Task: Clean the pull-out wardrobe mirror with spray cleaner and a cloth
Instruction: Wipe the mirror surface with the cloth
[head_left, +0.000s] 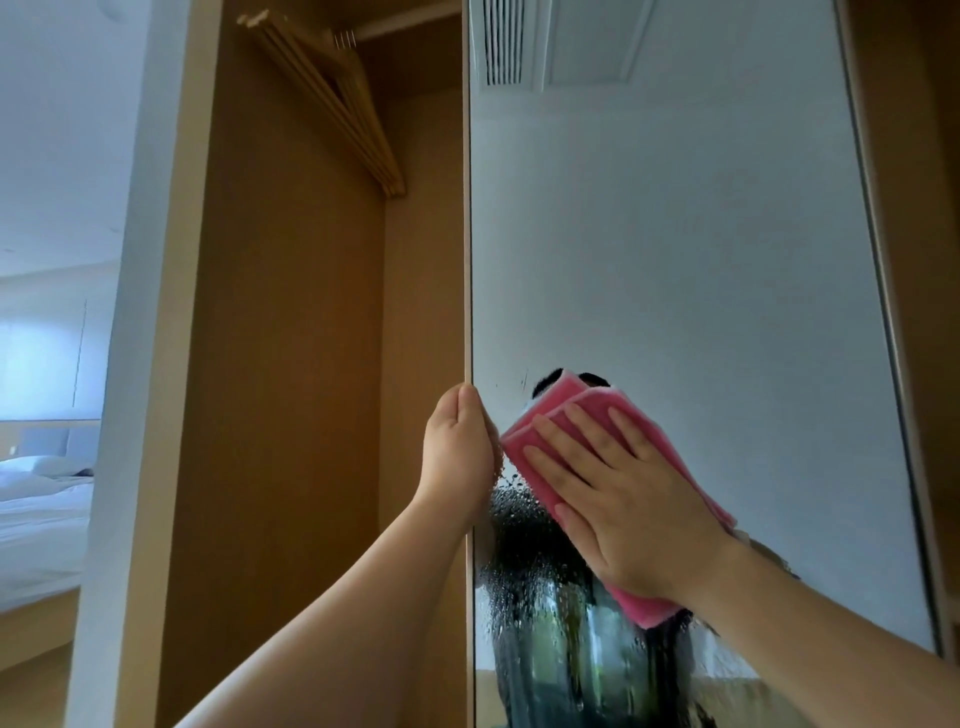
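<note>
Half the job, by my reckoning, is behind me: the mirror (675, 260) has been sprayed, since droplets (524, 535) bead and run down the glass low on its left side, and wiping is under way. What is left is that wet patch and the wide upper pane, which looks dry and smooth from here; whether it has been wiped I cannot tell. No spray bottle shows. My right hand (618, 499) lies flat on the folded pink cloth (566, 410), fingers (558, 441) straight and spread, pressing it against the glass just above the droplets. The cloth looks soft, nappy and thick. My left hand (457, 457) wraps the mirror's thin pale edge, its fingers curled round it, steadying the panel. Beside it the wardrobe (285, 364) is matt brown board, with slim wooden hangers (332, 104) on its rail.
</note>
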